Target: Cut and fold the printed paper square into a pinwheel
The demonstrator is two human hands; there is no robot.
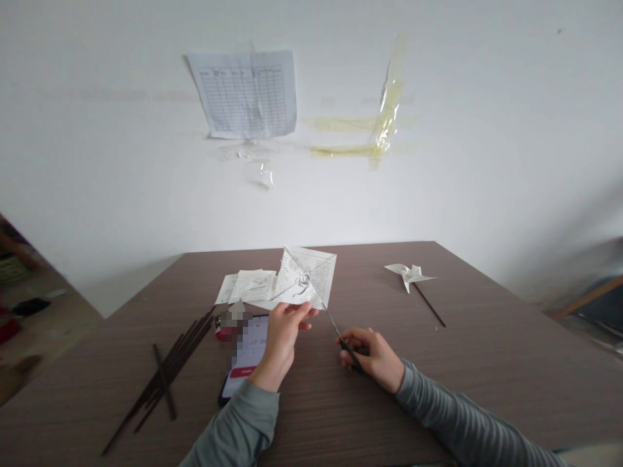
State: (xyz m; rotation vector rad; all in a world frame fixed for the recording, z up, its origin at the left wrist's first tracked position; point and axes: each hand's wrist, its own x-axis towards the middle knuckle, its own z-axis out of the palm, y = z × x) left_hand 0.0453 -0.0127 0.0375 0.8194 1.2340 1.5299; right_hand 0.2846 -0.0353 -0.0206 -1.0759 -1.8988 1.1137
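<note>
My left hand pinches the lower edge of a square sheet of printed paper, holding it up above the table. Diagonal lines run from the sheet's corners toward a dark drawing in its middle. In my right hand is a pair of scissors, its fingers wrapped round the dark handles. The blades point up and left and meet the paper at its lower right corner. Whether they are parted there is too small to tell.
Printed paper squares lie behind a phone, left of my hands. Several dark sticks are piled further left. A paper pinwheel on a stick lies at the right. A printed form hangs on the wall.
</note>
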